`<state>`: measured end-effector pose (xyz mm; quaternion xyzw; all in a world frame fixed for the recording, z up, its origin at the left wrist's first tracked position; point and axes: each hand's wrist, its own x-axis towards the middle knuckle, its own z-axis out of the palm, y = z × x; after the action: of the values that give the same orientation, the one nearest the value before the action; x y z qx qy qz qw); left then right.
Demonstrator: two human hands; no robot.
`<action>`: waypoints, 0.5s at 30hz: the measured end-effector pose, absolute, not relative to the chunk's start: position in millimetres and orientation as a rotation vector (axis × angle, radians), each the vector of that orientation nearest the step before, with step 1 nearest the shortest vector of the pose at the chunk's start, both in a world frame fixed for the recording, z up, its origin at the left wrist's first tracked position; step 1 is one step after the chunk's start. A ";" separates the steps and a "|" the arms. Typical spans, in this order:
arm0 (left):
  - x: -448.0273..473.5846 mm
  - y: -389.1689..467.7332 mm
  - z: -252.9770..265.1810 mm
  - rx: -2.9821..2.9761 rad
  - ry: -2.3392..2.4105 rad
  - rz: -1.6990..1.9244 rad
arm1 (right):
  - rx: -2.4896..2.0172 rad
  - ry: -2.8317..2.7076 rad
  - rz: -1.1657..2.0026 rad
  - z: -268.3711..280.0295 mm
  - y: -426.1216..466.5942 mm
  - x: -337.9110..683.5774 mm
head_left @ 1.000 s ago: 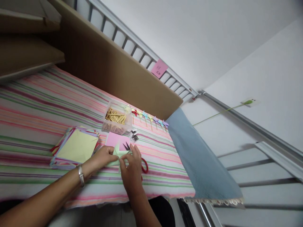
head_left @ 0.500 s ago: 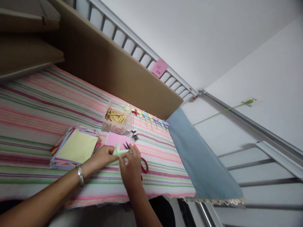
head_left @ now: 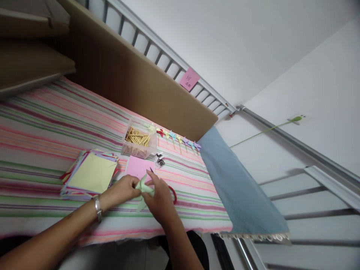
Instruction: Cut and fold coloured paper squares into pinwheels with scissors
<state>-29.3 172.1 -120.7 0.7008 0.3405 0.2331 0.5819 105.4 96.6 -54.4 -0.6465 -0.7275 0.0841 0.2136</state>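
Note:
A pale green paper pinwheel (head_left: 144, 190) is pinched between both my hands above the striped cloth. My left hand (head_left: 128, 188), with a bracelet on the wrist, grips its left side. On the right side, my right hand (head_left: 159, 197) holds the paper with thumb and fingers closed. Red-handled scissors (head_left: 174, 195) lie behind my right hand, mostly hidden by it; a blade tip and part of a handle show. Just beyond my hands lies a pink paper sheet (head_left: 137, 165).
A stack of coloured paper (head_left: 91, 173) lies left. A clear box of wooden sticks (head_left: 138, 139) stands beyond the pink sheet, beside small metal pieces (head_left: 159, 161). Several finished pinwheels (head_left: 179, 140) line the back, along a brown board (head_left: 146, 86). A blue curtain (head_left: 233, 183) hangs right.
The green paper has been turned and folded further, its points now curling into a pinwheel shape. My right hand has shifted slightly right and covers more of the scissors.

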 end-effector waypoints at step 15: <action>-32.2 168.5 -114.6 1.594 0.739 0.576 | -1.684 -1.692 0.779 -65.9 101.0 111.3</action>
<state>-32.2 168.5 -114.6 0.6882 0.3190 0.2488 0.6022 111.3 101.0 -65.9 -0.6378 -0.6405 0.2948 0.3101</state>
